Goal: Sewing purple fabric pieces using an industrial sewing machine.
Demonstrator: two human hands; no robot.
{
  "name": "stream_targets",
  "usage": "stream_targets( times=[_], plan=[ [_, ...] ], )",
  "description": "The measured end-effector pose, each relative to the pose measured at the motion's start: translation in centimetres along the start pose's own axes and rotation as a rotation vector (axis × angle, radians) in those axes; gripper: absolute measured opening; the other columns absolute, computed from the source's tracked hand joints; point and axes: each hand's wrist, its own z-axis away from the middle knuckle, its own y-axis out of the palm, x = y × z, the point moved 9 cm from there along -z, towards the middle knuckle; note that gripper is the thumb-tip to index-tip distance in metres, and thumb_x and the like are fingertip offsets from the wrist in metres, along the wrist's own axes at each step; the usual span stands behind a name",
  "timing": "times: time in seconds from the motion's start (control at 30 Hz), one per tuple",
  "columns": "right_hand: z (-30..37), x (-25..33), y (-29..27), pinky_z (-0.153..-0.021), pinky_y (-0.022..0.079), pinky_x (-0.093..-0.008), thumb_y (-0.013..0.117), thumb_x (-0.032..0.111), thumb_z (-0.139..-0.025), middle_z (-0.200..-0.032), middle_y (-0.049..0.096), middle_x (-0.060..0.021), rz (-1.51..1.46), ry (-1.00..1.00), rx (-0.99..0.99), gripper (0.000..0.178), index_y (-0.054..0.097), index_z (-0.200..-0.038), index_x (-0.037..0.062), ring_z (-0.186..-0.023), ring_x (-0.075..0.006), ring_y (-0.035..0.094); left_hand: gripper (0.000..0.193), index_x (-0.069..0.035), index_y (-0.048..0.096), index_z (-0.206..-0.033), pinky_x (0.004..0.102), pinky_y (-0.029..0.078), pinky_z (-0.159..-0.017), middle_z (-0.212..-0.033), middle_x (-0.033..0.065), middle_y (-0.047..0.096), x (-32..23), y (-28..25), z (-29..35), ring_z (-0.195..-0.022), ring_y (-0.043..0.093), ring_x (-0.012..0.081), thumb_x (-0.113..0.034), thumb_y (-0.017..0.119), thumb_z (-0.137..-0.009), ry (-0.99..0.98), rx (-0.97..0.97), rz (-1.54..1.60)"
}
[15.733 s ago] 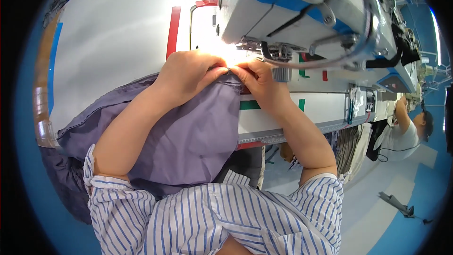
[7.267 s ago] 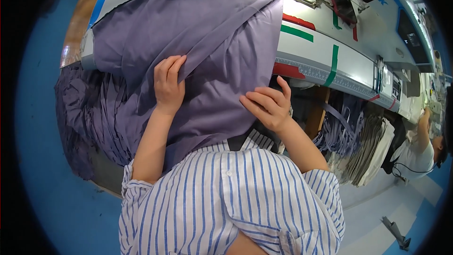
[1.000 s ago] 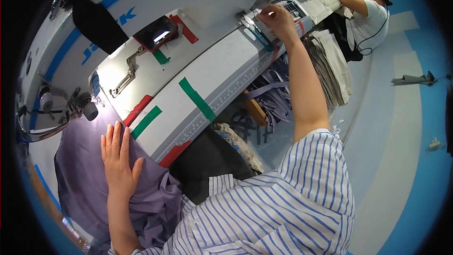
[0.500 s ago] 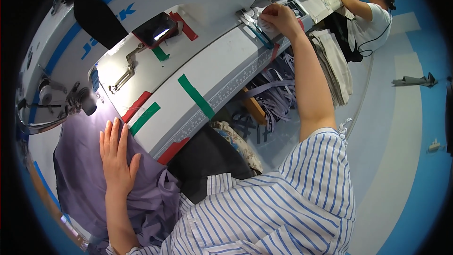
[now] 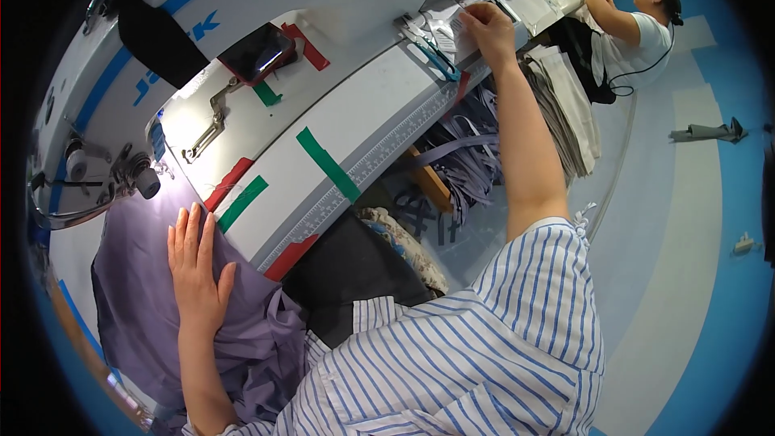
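Purple fabric is lying on the white worktop beside the sewing machine, and the left hand is resting flat on it, fingers spread, gripping nothing. The right hand is reaching far along the worktop, its fingers pinching small white labels just beside blue-handled scissors. Another person is working nearby.

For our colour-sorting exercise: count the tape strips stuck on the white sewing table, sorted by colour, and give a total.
Green tape strips: 3
Red tape strips: 3
Total: 6
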Motion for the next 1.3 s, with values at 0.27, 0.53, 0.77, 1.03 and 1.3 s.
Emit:
stream_targets(
  times=[0.27,0.53,0.77,1.03,1.3],
  plan=[
    [2.2,3.5,-1.1,-0.077,0.05,-0.0343,0.07,0.02,-0.078,-0.093,0.065,-0.011,0.431,-0.153,-0.059,0.02,0.069,-0.094,0.0072,-0.085,-0.0268,0.064,0.062,-0.009,0.04,-0.14,0.0473,0.015,-0.115,-0.147,0.0137,0.034,0.2,-0.3,0.0,-0.139,0.025,0.0333,-0.03,0.055,-0.083,-0.001,0.0,-0.01],
    [1.0,2.2,0.6,-0.08,0.048,-0.0366,0.066,0.023,-0.081,-0.094,0.066,-0.014,0.554,-0.096,0.107,0.02,0.069,-0.089,0.0057,-0.089,-0.0293,0.064,0.06,-0.009,0.04,-0.14,0.0474,0.015,-0.115,-0.147,0.0136,0.034,0.2,-0.4,0.1,-0.139,0.024,0.0333,-0.031,0.054,-0.085,0.003,0.001,-0.002],
    [0.5,1.9,0.7,-0.078,0.05,-0.0369,0.068,0.024,-0.079,-0.091,0.069,-0.0138,0.509,-0.043,0.144,0.02,0.071,-0.089,0.0072,-0.085,-0.0291,0.066,0.06,-0.009,0.04,-0.14,0.0472,0.015,-0.115,-0.147,0.0133,0.033,0.3,-0.4,0.2,-0.139,0.024,0.0329,-0.032,0.053,-0.086,0.0,-0.001,-0.012],
    [0.0,1.1,0.9,-0.079,0.05,-0.0372,0.066,0.023,-0.079,-0.087,0.07,-0.0138,0.469,0.012,0.185,0.02,0.071,-0.09,0.0074,-0.085,-0.0302,0.066,0.06,-0.009,0.041,-0.14,0.0469,0.015,-0.115,-0.147,0.0129,0.034,0.3,-0.5,0.1,-0.14,0.024,0.0325,-0.032,0.053,-0.086,-0.002,-0.01,-0.009],
    [1.6,2.9,0.7,-0.082,0.046,-0.0426,0.057,0.02,-0.087,-0.103,0.06,-0.0171,0.694,-0.163,0.103,0.019,0.06,-0.096,0.0035,-0.097,-0.0366,0.058,0.06,-0.01,0.041,-0.14,0.0465,0.015,-0.115,-0.147,0.0128,0.033,-0.2,-0.7,0.1,-0.139,0.025,0.032,-0.026,0.057,-0.084,0.013,-0.027,0.019]
  ],
)
